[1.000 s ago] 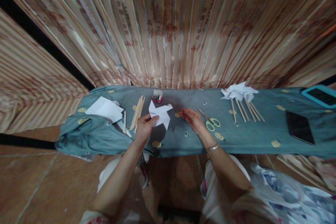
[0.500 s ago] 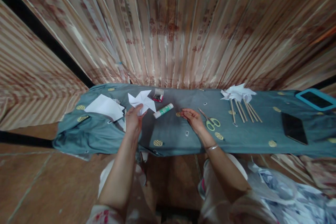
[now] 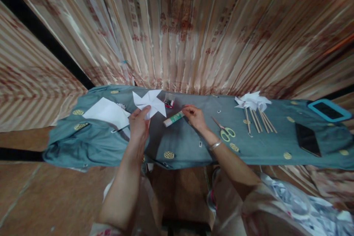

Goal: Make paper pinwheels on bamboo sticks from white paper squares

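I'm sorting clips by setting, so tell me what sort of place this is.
Probably an improvised craft corner, perhaps in a home: paper pinwheels and green-handled scissors lie out, and a patterned curtain hangs close behind.

Head view, near, facing forward and down at left hand (image 3: 139, 122), right hand (image 3: 195, 117)

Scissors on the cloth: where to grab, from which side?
Probably by the green handle loops, pinched from above, coming in from the near right. The scissors look to lie flat on the cloth, loops toward the person and blades pointing away and left, so that approach avoids the tips. The right hand is the nearer one.
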Demonstrator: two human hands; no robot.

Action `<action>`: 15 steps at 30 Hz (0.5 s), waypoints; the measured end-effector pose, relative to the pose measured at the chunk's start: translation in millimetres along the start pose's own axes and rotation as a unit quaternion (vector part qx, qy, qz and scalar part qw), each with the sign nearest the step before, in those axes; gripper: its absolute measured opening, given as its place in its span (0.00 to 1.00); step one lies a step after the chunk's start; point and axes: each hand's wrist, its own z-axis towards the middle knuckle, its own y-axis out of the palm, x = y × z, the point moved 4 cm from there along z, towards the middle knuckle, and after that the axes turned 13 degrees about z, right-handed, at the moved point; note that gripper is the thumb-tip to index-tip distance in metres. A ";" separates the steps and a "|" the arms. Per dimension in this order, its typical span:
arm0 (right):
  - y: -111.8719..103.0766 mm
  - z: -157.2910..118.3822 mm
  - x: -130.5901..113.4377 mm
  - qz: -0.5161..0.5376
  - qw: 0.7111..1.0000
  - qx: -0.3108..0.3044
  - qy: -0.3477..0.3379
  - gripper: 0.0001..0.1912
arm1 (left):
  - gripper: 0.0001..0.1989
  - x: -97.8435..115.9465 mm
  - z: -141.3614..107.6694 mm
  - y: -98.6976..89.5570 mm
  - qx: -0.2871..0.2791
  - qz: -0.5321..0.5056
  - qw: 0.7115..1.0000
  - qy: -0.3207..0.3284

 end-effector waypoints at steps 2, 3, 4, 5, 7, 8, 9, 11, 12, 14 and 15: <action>17.6 22.2 -9.4 -0.057 0.998 -0.014 -0.032 0.04 | 0.13 5.2 0.5 -5.8 0.015 -0.005 1.000 0.005; 26.0 32.4 -13.0 -0.072 0.996 -0.019 -0.039 0.05 | 0.13 7.7 0.8 -8.7 0.022 -0.006 1.000 0.010; 34.0 41.7 -15.7 -0.085 0.995 -0.026 -0.044 0.05 | 0.13 10.0 1.2 -11.3 0.026 -0.004 1.000 0.015; 41.4 49.9 -17.5 -0.096 0.994 -0.034 -0.047 0.05 | 0.13 12.0 1.6 -13.3 0.028 0.000 0.999 0.020; 54.5 62.6 -18.9 -0.170 0.982 -0.056 -0.059 0.07 | 0.13 14.5 2.7 -16.0 0.030 0.007 0.999 0.026; 60.2 67.3 -18.4 -0.215 0.972 -0.071 -0.063 0.08 | 0.13 15.3 3.2 -16.7 0.031 0.009 0.999 0.028; 65.0 71.0 -17.3 -0.252 0.962 -0.085 -0.065 0.08 | 0.12 15.7 3.7 -17.2 0.032 0.009 0.999 0.030; 72.2 76.3 -14.8 -0.309 0.942 -0.110 -0.070 0.08 | 0.13 15.9 4.5 -17.6 0.033 0.002 0.999 0.034; 75.0 78.1 -13.9 -0.328 0.934 -0.121 -0.073 0.07 | 0.13 15.6 4.8 -17.6 0.031 0.000 0.999 0.034; 79.8 80.4 -13.1 -0.360 0.918 -0.145 -0.084 0.07 | 0.13 14.4 5.0 -17.5 0.028 -0.002 0.999 0.032; 81.8 81.1 -13.1 -0.373 0.910 -0.156 -0.090 0.08 | 0.13 13.7 5.0 -17.4 0.026 -0.002 0.999 0.030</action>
